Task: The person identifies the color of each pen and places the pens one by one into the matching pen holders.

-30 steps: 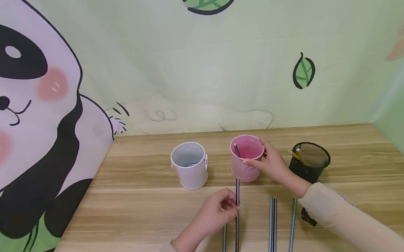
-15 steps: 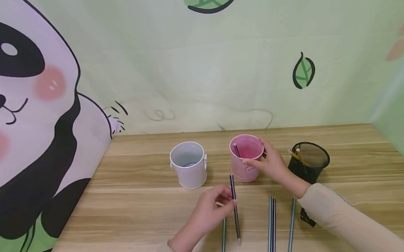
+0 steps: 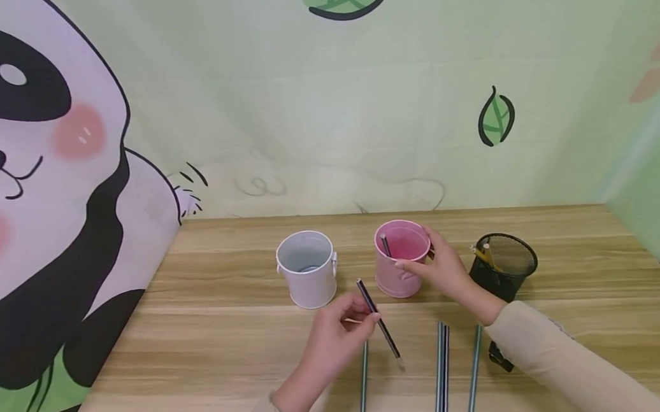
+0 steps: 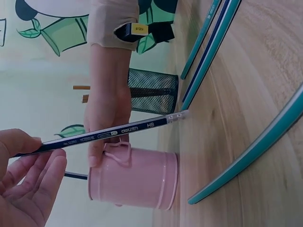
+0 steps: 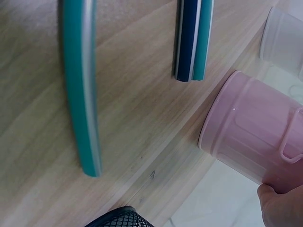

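My left hand [image 3: 339, 333] pinches a dark blue pencil [image 4: 109, 134] between thumb and fingers, raised above the table. The pencil slants, its clear-capped eraser end down to the right, with "HB" and "deli" lettering in the left wrist view. A pink bucket [image 3: 398, 278] stands upright in front of my hands, and one dark pencil [image 3: 386, 245] leans inside it. My right hand [image 3: 446, 271] grips this bucket by its right rim, thumb on the near side. Left of it stands a white bucket [image 3: 312, 284].
On the table [image 3: 213, 342] lie a teal pencil [image 3: 364, 389] below the left hand, a dark blue pencil [image 3: 447, 376] beside a teal one [image 3: 438, 377], and another teal pencil [image 3: 475, 374]. A black mesh cup [image 3: 498, 277] holding yellowish pencils stands behind the right forearm.
The left hand has lifted the dark blue pencil off the table and moved slightly left. The pencil has turned from near upright in view to slanting. The right hand still grips the pink bucket.
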A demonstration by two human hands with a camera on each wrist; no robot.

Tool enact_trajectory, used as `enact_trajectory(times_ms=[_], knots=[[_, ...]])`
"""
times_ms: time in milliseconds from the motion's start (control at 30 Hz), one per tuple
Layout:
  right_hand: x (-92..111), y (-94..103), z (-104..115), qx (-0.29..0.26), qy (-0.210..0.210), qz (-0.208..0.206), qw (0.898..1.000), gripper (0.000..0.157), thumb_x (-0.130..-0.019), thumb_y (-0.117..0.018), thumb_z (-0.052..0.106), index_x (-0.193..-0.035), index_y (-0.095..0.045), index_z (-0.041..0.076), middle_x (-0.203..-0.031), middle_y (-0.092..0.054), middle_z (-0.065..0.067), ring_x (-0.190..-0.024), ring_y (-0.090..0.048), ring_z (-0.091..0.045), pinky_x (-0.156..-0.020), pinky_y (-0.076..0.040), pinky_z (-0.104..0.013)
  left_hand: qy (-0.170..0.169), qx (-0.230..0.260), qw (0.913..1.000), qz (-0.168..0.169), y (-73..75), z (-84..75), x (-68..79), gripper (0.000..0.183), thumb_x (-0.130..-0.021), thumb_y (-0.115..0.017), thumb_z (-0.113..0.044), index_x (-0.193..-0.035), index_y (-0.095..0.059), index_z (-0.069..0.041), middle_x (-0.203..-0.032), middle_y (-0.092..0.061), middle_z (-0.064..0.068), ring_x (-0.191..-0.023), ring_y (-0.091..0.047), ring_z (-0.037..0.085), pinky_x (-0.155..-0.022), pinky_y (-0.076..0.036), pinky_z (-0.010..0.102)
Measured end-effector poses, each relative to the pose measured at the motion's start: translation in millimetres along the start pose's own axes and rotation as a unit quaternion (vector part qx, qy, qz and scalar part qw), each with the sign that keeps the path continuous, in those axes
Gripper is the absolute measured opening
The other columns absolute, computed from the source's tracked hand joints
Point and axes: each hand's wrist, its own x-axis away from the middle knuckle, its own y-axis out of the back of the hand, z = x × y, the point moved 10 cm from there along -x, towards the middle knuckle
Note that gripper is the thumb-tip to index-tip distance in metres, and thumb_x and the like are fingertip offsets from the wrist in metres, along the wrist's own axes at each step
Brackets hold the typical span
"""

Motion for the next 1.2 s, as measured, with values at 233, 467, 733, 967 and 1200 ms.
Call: enact_trajectory(times_ms=[233,467,733,967,1200], knots=[[0,-0.4,-1,-0.006,-0.01,0.0,1.0,0.08,-0.08,-0.076,0.014,-0.143,-0.029,-0.004,-0.138,-0.044,-0.026,-0.129,-0.043,-0.042,-0.103,-0.041,-0.048,-0.027,0.039,0.9976,-0.049,13.9,-3.1,-1.6,0.006,-0.082,-0.068,0.002,-0.085,-0.063,0.0,-0.082,-0.067,0.014,-0.075,-0.063,0.01,-0.065,-0.054,0.021],[1,-1.0,-1,-0.003,-0.007,0.001,1.0,0.082,-0.081,-0.076,0.015,-0.144,-0.027,-0.005,-0.139,-0.043,-0.027,-0.129,-0.043,-0.042,-0.103,-0.04,-0.048,-0.076,0.087,0.9873,-0.109,22.7,-9.6,0.4,0.009,-0.081,-0.066,0.009,-0.087,-0.062,0.004,-0.088,-0.069,0.019,-0.078,-0.064,0.005,-0.067,-0.056,0.023],[0,-0.3,-1,-0.011,-0.001,0.001,1.0,0.082,-0.08,-0.076,0.014,-0.143,-0.029,-0.004,-0.137,-0.045,-0.027,-0.128,-0.044,-0.042,-0.103,-0.041,-0.048,-0.151,0.095,0.9687,-0.173,36.3,-25.2,2.0,0.012,-0.084,-0.065,0.006,-0.096,-0.063,0.006,-0.089,-0.068,0.02,-0.078,-0.063,0.003,-0.068,-0.056,0.024],[1,0.2,-2,-0.005,-0.006,-0.002,1.0,0.081,-0.081,-0.075,0.013,-0.144,-0.028,-0.006,-0.138,-0.044,-0.028,-0.128,-0.044,-0.043,-0.103,-0.04,-0.047,-0.19,0.099,0.9563,-0.199,40.0,-35.5,-0.8,0.015,-0.083,-0.064,0.009,-0.098,-0.063,0.006,-0.092,-0.066,0.023,-0.082,-0.062,0.002,-0.068,-0.055,0.02],[0,1.2,-1,0.007,-0.005,0.0,1.0,0.08,-0.082,-0.074,0.011,-0.144,-0.026,-0.008,-0.139,-0.042,-0.029,-0.128,-0.043,-0.043,-0.103,-0.04,-0.047,-0.261,0.084,0.9385,-0.21,40.0,-44.9,-6.8,0.018,-0.079,-0.064,0.016,-0.095,-0.062,0.008,-0.09,-0.065,0.024,-0.085,-0.062,0.001,-0.068,-0.056,0.021]])
